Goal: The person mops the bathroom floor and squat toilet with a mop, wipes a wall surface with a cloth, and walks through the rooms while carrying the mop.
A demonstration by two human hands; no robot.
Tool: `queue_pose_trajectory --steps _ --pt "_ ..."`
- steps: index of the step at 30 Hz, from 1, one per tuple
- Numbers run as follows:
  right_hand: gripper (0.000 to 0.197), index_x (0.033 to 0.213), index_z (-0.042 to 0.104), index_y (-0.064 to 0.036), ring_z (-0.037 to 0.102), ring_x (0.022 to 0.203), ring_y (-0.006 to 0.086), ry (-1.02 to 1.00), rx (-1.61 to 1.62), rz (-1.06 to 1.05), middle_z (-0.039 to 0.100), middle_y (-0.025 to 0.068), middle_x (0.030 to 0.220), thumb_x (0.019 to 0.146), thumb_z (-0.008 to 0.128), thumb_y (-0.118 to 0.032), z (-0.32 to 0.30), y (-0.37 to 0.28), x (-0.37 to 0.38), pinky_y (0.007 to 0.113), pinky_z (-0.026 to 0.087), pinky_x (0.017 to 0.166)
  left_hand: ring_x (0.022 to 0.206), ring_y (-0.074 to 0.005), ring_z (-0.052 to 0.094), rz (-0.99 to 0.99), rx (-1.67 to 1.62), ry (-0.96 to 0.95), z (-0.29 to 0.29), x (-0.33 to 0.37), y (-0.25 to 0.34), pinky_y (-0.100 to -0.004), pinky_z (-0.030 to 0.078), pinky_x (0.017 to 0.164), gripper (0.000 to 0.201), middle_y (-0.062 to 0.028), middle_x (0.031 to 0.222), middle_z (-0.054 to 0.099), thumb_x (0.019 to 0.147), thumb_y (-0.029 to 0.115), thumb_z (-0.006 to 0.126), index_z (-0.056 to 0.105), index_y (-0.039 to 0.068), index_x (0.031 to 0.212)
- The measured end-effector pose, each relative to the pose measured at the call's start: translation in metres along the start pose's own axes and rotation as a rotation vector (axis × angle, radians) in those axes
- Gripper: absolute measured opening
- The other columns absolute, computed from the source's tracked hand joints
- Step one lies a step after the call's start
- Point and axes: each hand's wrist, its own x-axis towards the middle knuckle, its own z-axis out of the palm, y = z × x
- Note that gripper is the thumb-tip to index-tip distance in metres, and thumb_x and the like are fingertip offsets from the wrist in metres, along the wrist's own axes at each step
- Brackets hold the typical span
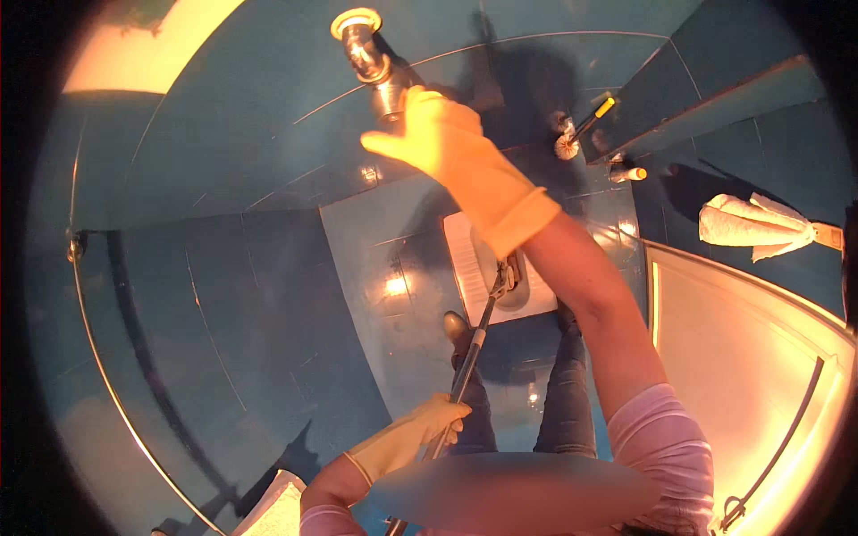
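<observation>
Both my hands wear pale rubber gloves. My left hand (438, 422) is closed round a long pole (470, 357). The pole slants up to a small head inside a white squat toilet (460, 255); its exact kind I cannot make out. My right hand (433, 134) reaches far forward to a chrome flush valve pipe (365, 52) on the wall. Its thumb sticks out to the left, apart from the other fingers, which are beside the pipe's lower end and partly hidden. Whether they touch it I cannot tell. My feet stand at the toilet's near edge.
A toilet brush with a yellow-tipped handle (594, 116) is at the far right, near a white bottle with an orange cap (629, 175). A white towel (755, 225) hangs on the right wall. A pale door (733, 339) stands at right; a metal rail (94, 348) curves along the left.
</observation>
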Motion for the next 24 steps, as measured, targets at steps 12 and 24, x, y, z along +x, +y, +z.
queue_pose_trajectory --steps 12,24 --pt "0.058 0.108 0.058 -0.0066 0.067 0.087 0.0344 -0.001 0.075 -0.219 0.067 0.0137 0.088 0.08 0.069 -0.056 0.001 0.067 -0.021 0.046 0.053 0.076 0.043 -0.017 0.05 -0.04 0.089 0.043 0.002 -0.003 -0.009 -0.0327 0.041 0.039 0.021 -0.0055 0.064 0.055 0.089 0.021 0.067 0.055 0.006 0.097" --pt "0.07 0.129 0.056 0.0035 0.058 0.118 0.0373 -0.176 0.63 0.755 0.061 0.0282 0.122 0.092 0.055 -0.056 0.167 0.266 -0.38 0.041 0.045 0.097 0.046 -0.0123 0.048 -0.032 0.148 0.061 -0.002 -0.148 -0.129 -0.0281 0.039 0.04 0.029 -0.003 0.06 0.052 0.09 0.031 0.067 0.062 0.005 0.101"
